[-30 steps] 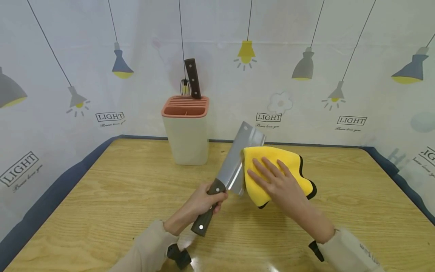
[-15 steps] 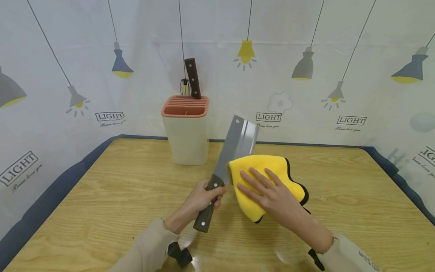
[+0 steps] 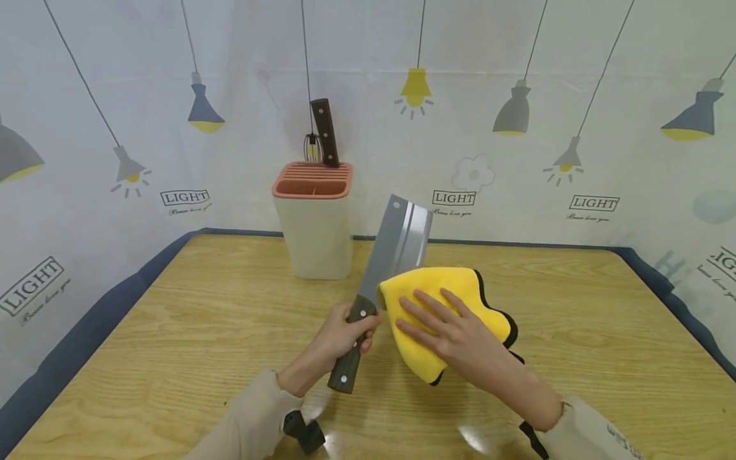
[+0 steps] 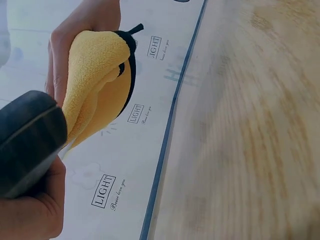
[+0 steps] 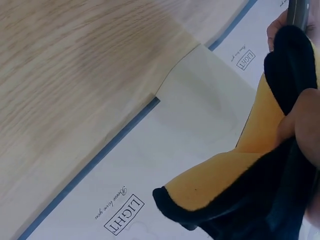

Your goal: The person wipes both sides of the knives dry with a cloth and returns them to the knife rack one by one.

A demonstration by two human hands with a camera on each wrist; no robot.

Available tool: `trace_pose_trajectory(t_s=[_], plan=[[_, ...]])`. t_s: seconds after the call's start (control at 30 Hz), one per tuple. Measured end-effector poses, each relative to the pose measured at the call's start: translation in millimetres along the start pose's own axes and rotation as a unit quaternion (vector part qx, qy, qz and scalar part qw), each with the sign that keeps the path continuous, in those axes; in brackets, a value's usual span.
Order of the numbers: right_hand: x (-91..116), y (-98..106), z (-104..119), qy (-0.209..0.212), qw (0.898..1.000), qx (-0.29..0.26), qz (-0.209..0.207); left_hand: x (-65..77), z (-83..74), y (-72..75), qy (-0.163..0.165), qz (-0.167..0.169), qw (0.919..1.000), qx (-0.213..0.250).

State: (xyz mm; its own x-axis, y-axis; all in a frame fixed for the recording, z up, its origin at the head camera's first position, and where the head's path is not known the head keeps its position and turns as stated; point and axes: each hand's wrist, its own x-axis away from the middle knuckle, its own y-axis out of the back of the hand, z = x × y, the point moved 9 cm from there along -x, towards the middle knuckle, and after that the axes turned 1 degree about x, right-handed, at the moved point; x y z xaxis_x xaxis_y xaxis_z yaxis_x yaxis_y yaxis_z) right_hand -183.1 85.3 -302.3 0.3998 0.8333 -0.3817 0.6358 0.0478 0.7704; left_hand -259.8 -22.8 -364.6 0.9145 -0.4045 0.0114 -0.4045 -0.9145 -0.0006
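Observation:
In the head view my left hand (image 3: pixel 336 338) grips the dark riveted handle of a cleaver (image 3: pixel 386 252). Its broad steel blade points up and away, tilted to the right above the table. My right hand (image 3: pixel 460 338) holds a yellow cleaning cloth (image 3: pixel 422 284) with black edging, fingers spread along its top. The right wrist view shows the thumb (image 5: pixel 307 122) against the cloth's dark underside, so the cloth (image 5: pixel 210 180) is pinched between. Folded cloth lies over the lower blade edge near the handle and hides that part. In the left wrist view the handle end (image 4: pixel 30 140) is close up.
A cream knife block (image 3: pixel 316 236) with a salmon-coloured slotted top stands at the back left of the wooden table (image 3: pixel 190 332). One dark-handled knife (image 3: pixel 326 134) stands in it. Behind the table hangs a backdrop (image 3: pixel 368 96) printed with lamps.
My right hand and the cloth have slid down the blade towards the handle and left, baring the blade's far end. The cleaver has swung slightly left, still in my left hand.

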Motion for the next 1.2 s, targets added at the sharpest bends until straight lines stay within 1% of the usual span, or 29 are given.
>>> trace_pose_trajectory(t_s=[0.27,0.47,0.57,0.77,1.0,1.2], plan=[[-4,1,2,0.002,1.0,0.001,0.022,1.0,0.9,-1.8,-0.009,0.004,0.9998,-0.018],[-6,0,2,0.0,0.999,-0.001,0.045,2.3,2.1,-6.7,-0.006,0.015,0.9998,-0.015],[-8,1,-1,-0.004,0.999,0.003,0.05,2.8,2.9,-8.8,-0.005,0.018,0.9996,-0.02],[-10,0,-11,-0.025,0.999,0.001,0.045,2.4,5.0,-11.8,0.001,0.028,0.9993,-0.025],[-6,-9,-26,-0.052,0.997,-0.004,0.049,4.1,6.7,-12.5,0.005,0.04,0.9989,-0.023],[-2,-14,-41,-0.082,0.996,-0.023,0.038,6.6,8.0,-13.8,0.005,0.053,0.998,-0.033]])
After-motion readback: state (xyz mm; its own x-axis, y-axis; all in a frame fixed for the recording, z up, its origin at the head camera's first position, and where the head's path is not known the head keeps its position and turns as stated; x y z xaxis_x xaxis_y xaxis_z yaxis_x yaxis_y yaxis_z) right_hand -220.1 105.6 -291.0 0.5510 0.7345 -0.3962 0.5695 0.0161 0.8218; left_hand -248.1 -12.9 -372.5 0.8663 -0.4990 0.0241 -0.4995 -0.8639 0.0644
